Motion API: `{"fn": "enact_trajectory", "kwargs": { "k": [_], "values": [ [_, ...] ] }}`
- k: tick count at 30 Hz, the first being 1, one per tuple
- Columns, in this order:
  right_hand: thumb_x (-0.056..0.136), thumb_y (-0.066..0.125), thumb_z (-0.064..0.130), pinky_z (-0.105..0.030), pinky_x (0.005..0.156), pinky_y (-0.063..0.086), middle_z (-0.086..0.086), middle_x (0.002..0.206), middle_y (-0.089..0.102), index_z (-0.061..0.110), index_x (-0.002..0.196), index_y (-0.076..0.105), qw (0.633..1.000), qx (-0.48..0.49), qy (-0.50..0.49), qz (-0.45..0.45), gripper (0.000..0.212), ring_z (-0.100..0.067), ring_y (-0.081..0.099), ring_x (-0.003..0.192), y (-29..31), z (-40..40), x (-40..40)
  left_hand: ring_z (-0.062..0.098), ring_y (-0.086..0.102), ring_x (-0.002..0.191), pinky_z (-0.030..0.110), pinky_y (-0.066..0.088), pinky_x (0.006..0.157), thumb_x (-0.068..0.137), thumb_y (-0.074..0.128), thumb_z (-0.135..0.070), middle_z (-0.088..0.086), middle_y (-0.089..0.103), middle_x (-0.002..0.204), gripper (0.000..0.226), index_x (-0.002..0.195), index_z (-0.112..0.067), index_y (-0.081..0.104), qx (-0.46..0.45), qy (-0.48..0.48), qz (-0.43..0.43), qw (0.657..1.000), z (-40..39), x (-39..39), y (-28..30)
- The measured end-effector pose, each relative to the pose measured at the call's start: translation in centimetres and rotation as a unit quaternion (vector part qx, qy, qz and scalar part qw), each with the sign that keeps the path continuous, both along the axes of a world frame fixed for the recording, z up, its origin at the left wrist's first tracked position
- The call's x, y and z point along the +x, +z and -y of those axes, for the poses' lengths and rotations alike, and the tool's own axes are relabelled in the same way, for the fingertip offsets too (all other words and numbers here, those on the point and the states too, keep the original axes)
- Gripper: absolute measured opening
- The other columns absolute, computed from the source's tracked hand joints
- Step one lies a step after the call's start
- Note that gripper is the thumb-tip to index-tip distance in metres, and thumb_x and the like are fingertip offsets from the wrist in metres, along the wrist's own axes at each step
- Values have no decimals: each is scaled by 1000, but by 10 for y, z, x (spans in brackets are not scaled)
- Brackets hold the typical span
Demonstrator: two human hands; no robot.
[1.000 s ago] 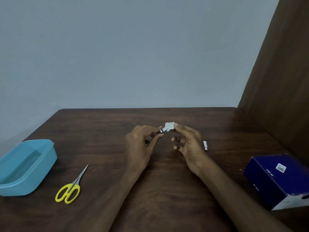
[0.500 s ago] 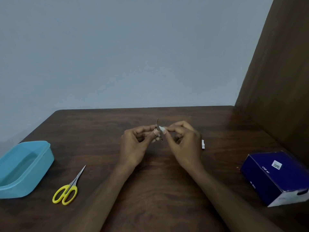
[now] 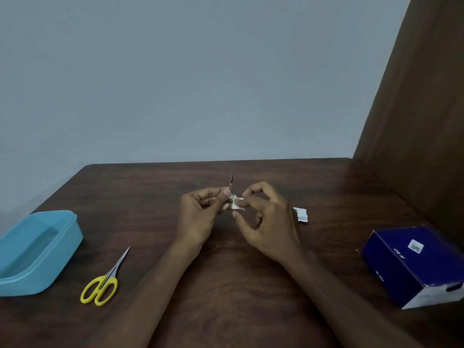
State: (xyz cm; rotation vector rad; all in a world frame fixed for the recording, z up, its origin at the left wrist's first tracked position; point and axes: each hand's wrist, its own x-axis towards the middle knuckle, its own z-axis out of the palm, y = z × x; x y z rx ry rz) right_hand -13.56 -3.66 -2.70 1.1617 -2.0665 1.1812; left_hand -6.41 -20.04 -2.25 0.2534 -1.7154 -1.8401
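Above the mid surface [image 3: 226, 285] the left hand [image 3: 200, 217] holds a thin blade [image 3: 231, 183] upright in a closed pinch grip; the right hand [image 3: 268, 222] pinches its white wrapper [image 3: 237, 205] just beside; best to peel rightward, fingertips off the edge; one blade, one wrapper, one torn scrap [image 3: 301, 215], one scissors [image 3: 105, 282], one tub [image 3: 37, 249], one box [image 3: 414, 262].
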Motion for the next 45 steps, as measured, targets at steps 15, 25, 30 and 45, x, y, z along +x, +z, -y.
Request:
{"fn": "enact_trajectory", "kwargs": {
  "k": [15,25,30,45],
  "values": [
    [89,78,37,-27,58,51,17,115,61,31,114,78,1000,8,7,-1,26,-3,52,48,0,0,-1,14,80,81,18,61,74,96,77,-16,14,83,91,20,104,2,80,8,9,10,1000,-2,1,2],
    [91,76,19,-29,61,51,14,99,76,29,107,80,999,-26,-27,-19,18,15,42,57,-5,2,-8,20,78,79,28,65,82,95,79,-19,19,81,85,27,116,-4,72,25,-11,-3,1000,-7,4,6],
    [96,73,19,-21,59,43,14,102,74,29,114,82,999,-38,-2,3,23,1,47,52,-2,1,-11,20,81,92,26,64,85,96,76,-10,17,83,96,27,124,-7,75,4,-42,-10,999,-8,5,5],
    [89,79,24,-26,56,45,14,97,70,30,100,79,999,-26,-22,-3,13,6,45,53,-2,1,-9,24,81,100,29,64,93,94,76,-3,11,83,106,27,121,-5,78,-6,-54,-7,998,-6,4,3]
  ]
}}
